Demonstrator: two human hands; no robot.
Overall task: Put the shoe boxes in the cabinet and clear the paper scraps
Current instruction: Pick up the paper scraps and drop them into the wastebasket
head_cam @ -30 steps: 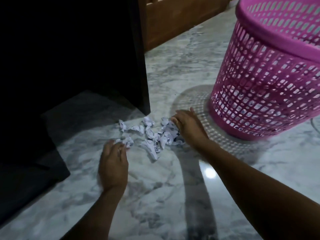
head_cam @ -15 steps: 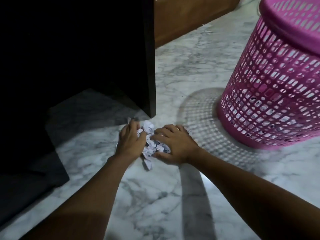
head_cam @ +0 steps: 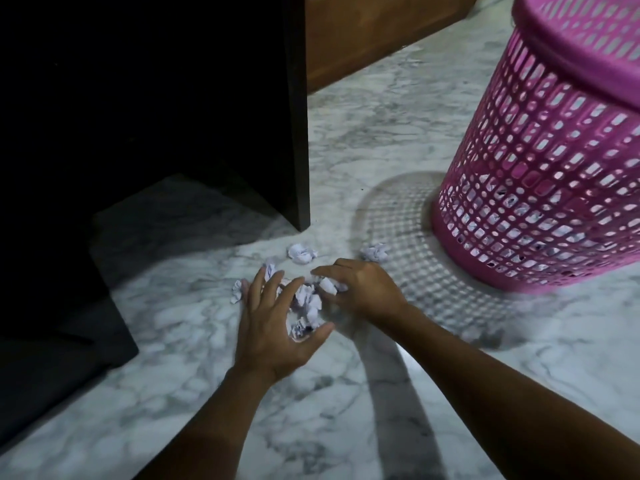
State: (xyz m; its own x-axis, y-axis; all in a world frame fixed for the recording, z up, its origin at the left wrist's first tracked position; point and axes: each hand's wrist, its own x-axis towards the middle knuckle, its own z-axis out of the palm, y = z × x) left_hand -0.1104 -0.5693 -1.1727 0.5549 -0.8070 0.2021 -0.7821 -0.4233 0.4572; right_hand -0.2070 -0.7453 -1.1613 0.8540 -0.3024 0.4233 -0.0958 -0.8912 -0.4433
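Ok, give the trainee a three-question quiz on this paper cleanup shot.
1. True or false: every paper scrap is gathered between the two hands.
2. Which stands nearest the right hand? A) the pink basket B) the wooden panel C) a broom
3. Fill in: the floor has a ____ pattern.

Key
1. False: the left hand and right hand cup a bunch of paper scraps, but one loose scrap and another loose scrap lie beyond the fingers.
2. A
3. marble
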